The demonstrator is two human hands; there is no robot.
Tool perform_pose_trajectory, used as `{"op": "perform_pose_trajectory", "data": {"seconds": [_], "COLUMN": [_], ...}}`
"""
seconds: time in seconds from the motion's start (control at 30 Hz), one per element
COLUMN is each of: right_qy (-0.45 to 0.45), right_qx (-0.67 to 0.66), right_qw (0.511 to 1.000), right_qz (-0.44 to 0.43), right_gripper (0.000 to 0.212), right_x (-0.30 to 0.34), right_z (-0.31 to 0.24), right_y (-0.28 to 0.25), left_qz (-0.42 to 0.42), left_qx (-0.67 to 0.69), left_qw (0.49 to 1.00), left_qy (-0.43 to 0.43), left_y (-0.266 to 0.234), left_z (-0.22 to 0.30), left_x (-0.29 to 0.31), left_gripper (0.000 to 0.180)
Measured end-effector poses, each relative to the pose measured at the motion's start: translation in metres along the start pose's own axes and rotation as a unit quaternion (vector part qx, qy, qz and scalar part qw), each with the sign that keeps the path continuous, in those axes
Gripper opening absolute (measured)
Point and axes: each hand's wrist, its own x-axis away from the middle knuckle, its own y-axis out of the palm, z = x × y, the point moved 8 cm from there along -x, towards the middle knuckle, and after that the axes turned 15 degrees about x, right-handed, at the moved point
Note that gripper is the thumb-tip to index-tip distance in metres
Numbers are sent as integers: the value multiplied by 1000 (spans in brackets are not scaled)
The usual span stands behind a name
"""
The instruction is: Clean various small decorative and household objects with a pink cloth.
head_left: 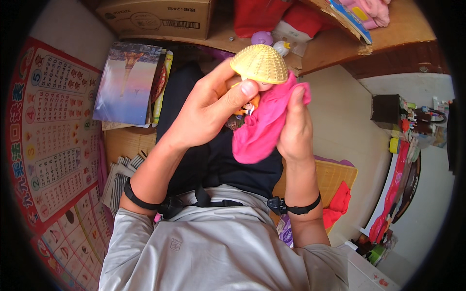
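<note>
In front of me, over my lap, my left hand (211,104) grips a small figurine with a yellow woven-look conical hat (260,64). The thumb presses just under the hat brim, and the figurine's orange body (251,105) shows only partly below it. My right hand (295,127) holds a bright pink cloth (262,127) against the figurine's right side. Most of the cloth hangs down between the two hands. The right thumb points up along the cloth, while the other right fingers are mostly hidden behind it.
A wooden shelf (320,58) at the back bears a cardboard box (158,19), a purple round toy (262,38) and a small white toy (281,47). Books (127,85) stand at the left beside a wall chart (58,126). A red cloth (338,204) lies at the right.
</note>
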Motion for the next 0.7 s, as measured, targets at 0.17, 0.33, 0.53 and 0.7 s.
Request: {"op": "perform_pose_trajectory", "data": {"seconds": [0.17,0.33,0.53,0.7], "right_qy": [33,-42,37,-7], "right_qx": [21,146,103,28], "right_qw": [997,983,993,993], "right_qz": [66,106,51,117], "right_gripper": [52,40,54,69], "right_x": [0,10,3,-18], "right_z": [3,-10,5,13], "right_y": [-6,9,3,-27], "left_qz": [22,103,59,113], "left_qx": [-7,-246,-44,139], "left_qw": [999,955,996,979], "left_qy": [-26,131,56,-95], "left_y": [-9,-6,-6,-20], "left_z": [-20,-2,-11,-32], "left_x": [-6,3,-2,0], "left_gripper": [31,34,43,69]}}
